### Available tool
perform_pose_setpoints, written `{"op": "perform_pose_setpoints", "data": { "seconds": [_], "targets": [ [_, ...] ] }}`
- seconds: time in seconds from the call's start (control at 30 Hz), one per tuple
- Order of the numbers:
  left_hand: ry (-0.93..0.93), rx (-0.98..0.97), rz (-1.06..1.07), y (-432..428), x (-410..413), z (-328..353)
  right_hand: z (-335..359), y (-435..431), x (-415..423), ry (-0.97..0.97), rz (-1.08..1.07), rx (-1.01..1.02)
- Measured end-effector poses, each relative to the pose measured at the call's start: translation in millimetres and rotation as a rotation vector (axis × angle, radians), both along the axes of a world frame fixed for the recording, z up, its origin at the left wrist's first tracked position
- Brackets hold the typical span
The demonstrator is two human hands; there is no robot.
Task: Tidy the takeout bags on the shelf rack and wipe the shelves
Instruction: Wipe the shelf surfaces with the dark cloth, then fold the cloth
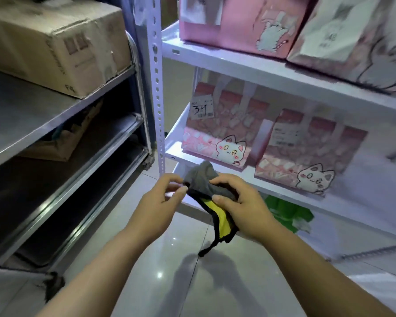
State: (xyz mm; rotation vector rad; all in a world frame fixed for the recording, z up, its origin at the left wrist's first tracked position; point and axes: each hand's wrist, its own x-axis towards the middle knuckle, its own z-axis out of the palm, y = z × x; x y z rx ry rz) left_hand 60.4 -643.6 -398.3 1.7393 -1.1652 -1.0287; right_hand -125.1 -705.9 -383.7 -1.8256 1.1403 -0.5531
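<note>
the right hand (242,207) is curled tight round a grey and yellow cloth (201,177) and the left hand (160,200) pinches its edge, just in front of the white shelf rack (238,65). two pink cat bags (215,133) stand on the middle shelf

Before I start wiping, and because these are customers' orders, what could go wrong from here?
1. The left cat bag and right cat bag stand near the front edge of the middle shelf; a wiping stroke could nudge them off.
2. The black cord dangling from the cloth, held by the left hand and right hand, might snag a bag handle.
3. The paper slip marked 34 looks loosely attached and could be brushed away.
</note>
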Motion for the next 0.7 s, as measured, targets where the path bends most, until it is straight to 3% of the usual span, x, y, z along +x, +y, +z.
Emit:
{"op": "perform_pose_setpoints", "data": {
  "seconds": [0.13, 0.4, 0.53, 0.7],
  "targets": [
    [0.11, -0.07, -0.039, -9.9, -45.5, 43.3, 31.7, 12.2, -45.2, -0.06, -0.064, 0.058],
    [-0.085, -0.14, -0.082, 0.5, -159.8, 78.3, 79.8, 34.6, -168.4, 0.009, -0.205, -0.069],
    [-0.193, -0.164, -0.227, 8.6, -223.9, 89.6, 107.1, 43.6, -228.6, 0.071, -0.253, -0.137],
    [-0.104, -0.069, -0.349, 19.8, -303.4, 103.0, 136.5, 52.5, -289.4, 0.116, -0.304, -0.209]
  ]
}}
